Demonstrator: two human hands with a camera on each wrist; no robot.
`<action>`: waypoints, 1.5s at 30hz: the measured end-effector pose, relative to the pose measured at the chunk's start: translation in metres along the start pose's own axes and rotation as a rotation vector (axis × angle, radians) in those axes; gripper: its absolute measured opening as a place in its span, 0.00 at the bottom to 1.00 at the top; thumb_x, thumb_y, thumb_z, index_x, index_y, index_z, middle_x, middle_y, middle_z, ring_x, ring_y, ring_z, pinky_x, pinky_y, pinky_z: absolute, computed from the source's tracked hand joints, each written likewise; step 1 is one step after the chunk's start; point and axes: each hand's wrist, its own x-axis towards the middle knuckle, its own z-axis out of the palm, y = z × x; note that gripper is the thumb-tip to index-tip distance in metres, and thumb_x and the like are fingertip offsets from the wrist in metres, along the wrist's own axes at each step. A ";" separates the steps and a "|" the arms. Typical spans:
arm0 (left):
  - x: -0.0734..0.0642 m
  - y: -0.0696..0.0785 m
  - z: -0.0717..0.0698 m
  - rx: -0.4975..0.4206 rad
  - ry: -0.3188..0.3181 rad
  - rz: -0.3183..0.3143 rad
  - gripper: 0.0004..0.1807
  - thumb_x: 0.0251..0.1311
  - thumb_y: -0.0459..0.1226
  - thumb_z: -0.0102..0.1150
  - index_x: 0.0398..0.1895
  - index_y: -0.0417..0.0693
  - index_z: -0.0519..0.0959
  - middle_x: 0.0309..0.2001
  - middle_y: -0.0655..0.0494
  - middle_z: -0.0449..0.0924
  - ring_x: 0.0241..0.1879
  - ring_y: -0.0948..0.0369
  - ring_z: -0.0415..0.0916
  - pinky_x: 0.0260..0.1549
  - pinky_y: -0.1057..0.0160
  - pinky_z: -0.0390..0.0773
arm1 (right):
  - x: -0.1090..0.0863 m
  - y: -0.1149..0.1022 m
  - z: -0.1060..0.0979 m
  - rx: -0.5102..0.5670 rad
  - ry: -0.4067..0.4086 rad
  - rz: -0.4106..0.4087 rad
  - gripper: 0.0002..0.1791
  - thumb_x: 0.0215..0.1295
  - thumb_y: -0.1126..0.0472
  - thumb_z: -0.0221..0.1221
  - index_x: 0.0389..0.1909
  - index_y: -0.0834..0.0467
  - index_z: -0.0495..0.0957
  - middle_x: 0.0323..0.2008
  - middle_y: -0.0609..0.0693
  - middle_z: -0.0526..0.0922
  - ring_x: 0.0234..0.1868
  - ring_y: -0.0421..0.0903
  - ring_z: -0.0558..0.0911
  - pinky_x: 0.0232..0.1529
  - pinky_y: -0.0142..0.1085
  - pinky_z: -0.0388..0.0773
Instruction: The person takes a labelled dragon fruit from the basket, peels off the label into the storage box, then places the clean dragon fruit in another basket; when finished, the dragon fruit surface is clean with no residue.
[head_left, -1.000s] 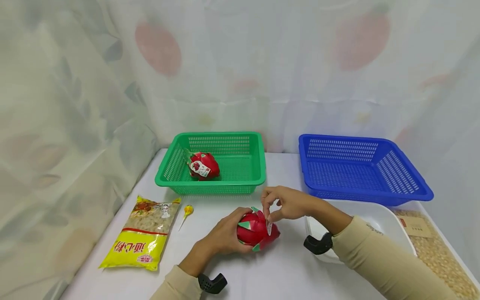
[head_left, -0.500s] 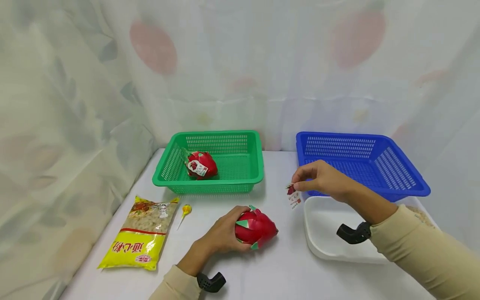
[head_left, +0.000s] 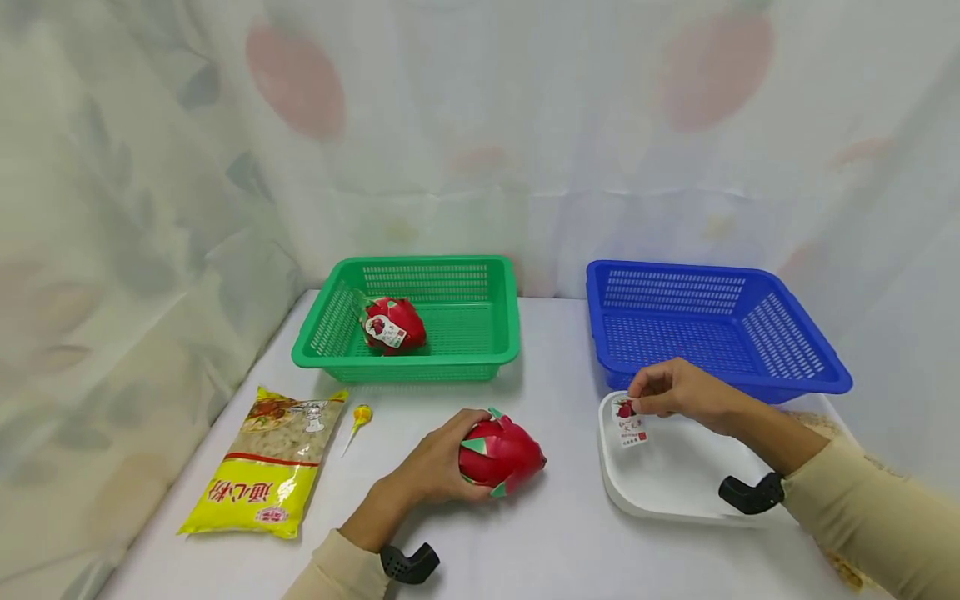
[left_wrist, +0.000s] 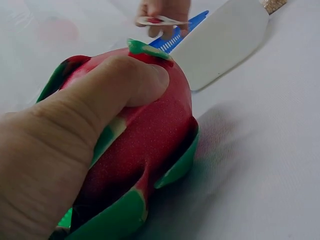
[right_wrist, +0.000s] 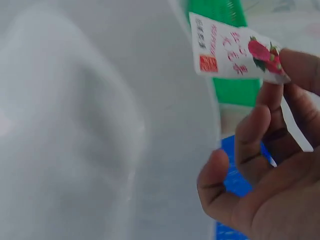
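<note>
A red dragon fruit with green-tipped scales [head_left: 506,454] lies on the white table, gripped by my left hand [head_left: 435,462]. In the left wrist view the thumb [left_wrist: 125,82] presses on its red skin. Between thumb and forefinger my right hand [head_left: 693,396] pinches a small white sticker [head_left: 628,423] with a dragon fruit picture and red lettering. The sticker hangs over the left rim of a white basin [head_left: 667,475]. Close up in the right wrist view, the sticker [right_wrist: 235,50] is held by one end, the other fingers loosely bent.
A green basket [head_left: 468,329] at the back holds another dragon fruit [head_left: 405,321] with a sticker. To its right stands a blue basket [head_left: 667,337]. At left lie a yellow bag of pasta [head_left: 266,467] and a lollipop [head_left: 362,417]. A bag of grain [head_left: 817,425] is partly hidden at right.
My right hand has peeled the sticker off the dragon fruit and carried it right, over the white basin's edge. The left hand keeps its grip on the fruit.
</note>
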 end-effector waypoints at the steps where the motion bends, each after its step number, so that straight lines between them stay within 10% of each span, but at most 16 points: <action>1: -0.001 0.000 0.000 -0.001 0.000 -0.001 0.50 0.32 0.45 0.81 0.64 0.64 0.63 0.57 0.72 0.66 0.55 0.64 0.69 0.39 0.66 0.78 | 0.000 0.005 0.001 0.008 -0.015 0.008 0.10 0.60 0.64 0.65 0.39 0.66 0.80 0.36 0.58 0.79 0.40 0.55 0.74 0.39 0.45 0.74; 17: -0.002 0.000 -0.001 -0.020 -0.013 -0.023 0.50 0.32 0.45 0.80 0.64 0.65 0.63 0.57 0.72 0.66 0.54 0.64 0.69 0.39 0.66 0.78 | 0.009 0.065 0.008 -0.029 -0.186 0.140 0.11 0.58 0.65 0.64 0.43 0.63 0.82 0.32 0.54 0.80 0.33 0.51 0.76 0.29 0.38 0.73; 35: -0.001 0.000 -0.003 -0.033 -0.013 -0.029 0.51 0.31 0.44 0.81 0.64 0.66 0.63 0.58 0.72 0.66 0.56 0.63 0.68 0.39 0.66 0.78 | 0.009 0.061 0.006 -0.407 -0.222 -0.116 0.20 0.55 0.65 0.66 0.50 0.63 0.81 0.24 0.44 0.73 0.28 0.41 0.72 0.26 0.30 0.66; 45: -0.002 -0.001 -0.001 -0.035 -0.023 -0.031 0.51 0.32 0.44 0.81 0.65 0.65 0.62 0.58 0.71 0.66 0.56 0.63 0.67 0.40 0.66 0.78 | 0.002 0.054 0.005 -0.452 -0.202 -0.116 0.30 0.54 0.59 0.67 0.58 0.66 0.74 0.28 0.43 0.75 0.30 0.43 0.74 0.30 0.33 0.72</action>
